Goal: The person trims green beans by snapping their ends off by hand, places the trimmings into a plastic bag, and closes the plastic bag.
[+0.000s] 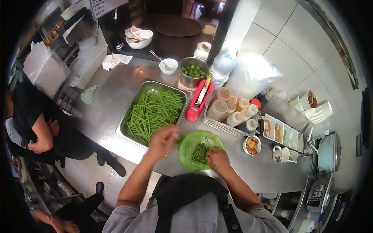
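Long green beans [157, 110] heaped the steel pan [122, 128] left of centre on the desk [99, 114]; short green pieces [200, 152] lay in the green bag [185, 150] at lower centre, so some work looked done, how much remained unclear. The left hand [164, 140] blurred near the pan's lower-right corner, its grip unclear; the right hand [218, 159] curled inside the bag's right side, any hold hidden.

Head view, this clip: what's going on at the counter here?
A person's left hand, blurred, is at the near right corner of a steel pan heaped with green beans on a metal counter. The right hand reaches over the rim of a green bag holding short green pieces. Whether either hand grips anything is unclear.
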`<state>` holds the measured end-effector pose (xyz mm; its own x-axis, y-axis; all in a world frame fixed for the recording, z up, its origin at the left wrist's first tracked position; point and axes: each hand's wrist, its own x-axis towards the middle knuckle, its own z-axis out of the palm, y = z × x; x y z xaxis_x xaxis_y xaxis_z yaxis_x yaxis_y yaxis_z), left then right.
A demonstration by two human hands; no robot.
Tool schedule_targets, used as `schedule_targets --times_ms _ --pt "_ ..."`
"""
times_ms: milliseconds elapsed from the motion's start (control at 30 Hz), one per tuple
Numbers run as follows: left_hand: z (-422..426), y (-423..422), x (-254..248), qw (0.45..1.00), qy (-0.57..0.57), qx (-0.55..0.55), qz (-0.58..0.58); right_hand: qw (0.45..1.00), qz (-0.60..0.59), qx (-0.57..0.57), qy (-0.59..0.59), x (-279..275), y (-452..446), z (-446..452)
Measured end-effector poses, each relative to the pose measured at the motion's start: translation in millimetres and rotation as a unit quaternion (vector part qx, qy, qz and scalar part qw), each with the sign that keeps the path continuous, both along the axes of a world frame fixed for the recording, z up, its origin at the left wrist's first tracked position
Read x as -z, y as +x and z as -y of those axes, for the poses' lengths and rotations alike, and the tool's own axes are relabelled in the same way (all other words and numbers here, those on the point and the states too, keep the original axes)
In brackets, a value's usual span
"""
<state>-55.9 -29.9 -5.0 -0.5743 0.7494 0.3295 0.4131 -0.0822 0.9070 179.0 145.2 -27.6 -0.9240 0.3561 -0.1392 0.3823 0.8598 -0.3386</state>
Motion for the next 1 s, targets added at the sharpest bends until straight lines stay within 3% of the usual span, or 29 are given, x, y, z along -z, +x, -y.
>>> schedule_targets --times_ms 100,167,233,300,367,500,567,667,833,933,1000 --pt "-14.9 61.8 -1.3 0.974 -0.091 0.2 0.061 0.999 0.023 -0.019 0.029 -7.1 -0.4 2.6" --pt "-22.1 79.7 15.5 0.943 -0.189 0.264 -0.069 0.998 0.039 -0.045 -0.005 -16.9 -0.9 1.6" --pt "-25.6 85.0 26.5 0.92 -0.262 0.276 -0.093 0.998 0.039 -0.054 0.016 -17.5 0.5 5.3" --pt "-24.8 83.8 24.7 0.927 -0.263 0.247 -0.099 0.999 0.027 -0.022 0.022 -17.6 4.3 8.4" --pt "-24.5 78.1 10.6 0.886 -0.371 0.257 -0.105 1.0 -0.001 -0.016 0.027 -8.7 4.5 7.1" --pt "-21.1 81.7 30.8 0.916 -0.349 0.191 -0.04 0.998 -0.068 0.01 0.006 -5.2 -2.2 8.0" --pt "-20.2 85.7 42.9 0.969 -0.212 0.112 -0.062 0.994 -0.103 0.022 -0.01 -7.9 -5.3 8.0" --pt "-23.7 81.7 18.8 0.962 -0.223 0.142 -0.062 0.985 -0.167 -0.028 -0.047 -37.2 -13.9 8.0" --pt "-33.2 79.2 28.9 0.974 -0.15 0.166 -0.016 0.961 -0.207 0.05 -0.176 -68.9 -17.2 12.7" --pt "-31.0 75.9 21.0 0.983 -0.103 0.15 -0.009 0.954 -0.19 0.104 -0.206 -81.6 -13.8 12.1" --pt "-30.3 73.1 16.2 0.988 -0.08 0.128 -0.027 0.961 -0.189 0.082 -0.186 -85.3 -11.4 9.4"
